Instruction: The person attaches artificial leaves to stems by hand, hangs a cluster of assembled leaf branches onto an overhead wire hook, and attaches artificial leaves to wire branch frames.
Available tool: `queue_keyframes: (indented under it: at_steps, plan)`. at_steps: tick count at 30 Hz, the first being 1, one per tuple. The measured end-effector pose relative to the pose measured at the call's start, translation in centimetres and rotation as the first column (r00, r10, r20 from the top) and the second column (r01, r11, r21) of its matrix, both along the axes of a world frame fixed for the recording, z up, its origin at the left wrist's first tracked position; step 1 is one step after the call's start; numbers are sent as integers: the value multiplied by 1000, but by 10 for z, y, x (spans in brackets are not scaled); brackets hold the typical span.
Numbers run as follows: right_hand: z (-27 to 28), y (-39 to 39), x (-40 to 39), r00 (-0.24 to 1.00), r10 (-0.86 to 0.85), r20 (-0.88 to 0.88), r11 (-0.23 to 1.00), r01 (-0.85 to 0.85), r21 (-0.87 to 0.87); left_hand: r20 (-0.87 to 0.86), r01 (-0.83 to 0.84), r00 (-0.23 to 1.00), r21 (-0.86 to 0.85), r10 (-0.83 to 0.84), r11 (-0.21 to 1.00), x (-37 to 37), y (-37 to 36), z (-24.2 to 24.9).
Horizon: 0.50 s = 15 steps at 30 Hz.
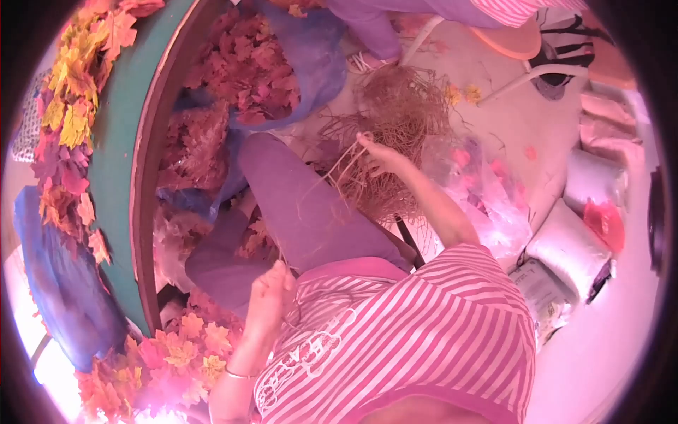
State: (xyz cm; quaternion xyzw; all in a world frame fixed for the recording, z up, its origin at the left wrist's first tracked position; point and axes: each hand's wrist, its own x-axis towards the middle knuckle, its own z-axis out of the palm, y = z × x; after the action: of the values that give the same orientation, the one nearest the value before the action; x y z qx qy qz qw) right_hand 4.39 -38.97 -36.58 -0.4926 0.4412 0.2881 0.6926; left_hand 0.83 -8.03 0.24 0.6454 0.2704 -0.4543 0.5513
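Near the lower middle, my left hand [271,291] is closed beside the striped shirt, above a bracelet on the wrist; what it holds, if anything, is too small to tell. My right hand [379,154] pinches thin brown stems [344,164] that hang toward my purple-clad knee [282,177]. Just beyond and under that hand lies a large tangled heap of brown stems [406,106] on the floor.
A green table [123,141] with leaf garlands [67,106] curves along the left. Blue bags hold red leaves [247,71]. A clear plastic bag [480,198] and white sacks [568,247] are at right. Another person's purple-clad legs [374,28] are at the top, near an orange stool [508,42].
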Motion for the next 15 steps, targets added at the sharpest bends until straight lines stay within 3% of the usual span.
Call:
queue_keyframes:
  at_steps: [2, 3, 4, 5, 7, 9, 12, 13, 15]
  plan:
    - [42, -23, -1, 918, 395, -33, 917, -396, -45, -10, -4, 1000, 16, 4, 1000, 6, 2, 3]
    - [74, -40, 7, 762, 642, -88, 752, -647, -124, -33, -13, 999, -10, 13, 1000, 7, 2, 1]
    - [96, -51, 5, 636, 771, -24, 617, -756, -217, -25, -8, 1000, -7, 7, 1000, 8, 0, 0]
    - [117, -62, 3, 492, 870, 18, 469, -818, -332, -22, 0, 1000, -3, 0, 1000, 7, -3, -2]
    - [153, -60, -31, 266, 904, 334, 421, -679, -601, -17, 29, 999, 1, -29, 1000, 6, -7, -3]
    - [182, -23, -32, 264, 884, 385, 446, -725, -525, -4, 68, 998, 1, -68, 998, 6, -11, -4]
    - [200, 43, -25, 464, 706, 535, 667, -689, -283, 86, 194, 977, 29, -196, 981, 7, -25, 0]
    - [193, 74, -32, 528, 682, 506, 731, -481, -483, 117, 234, 964, 45, -238, 971, 7, -29, 2]
    - [183, 100, -37, 692, 546, 472, 789, -235, -568, 168, 295, 941, 12, -293, 955, 1, -25, 1]
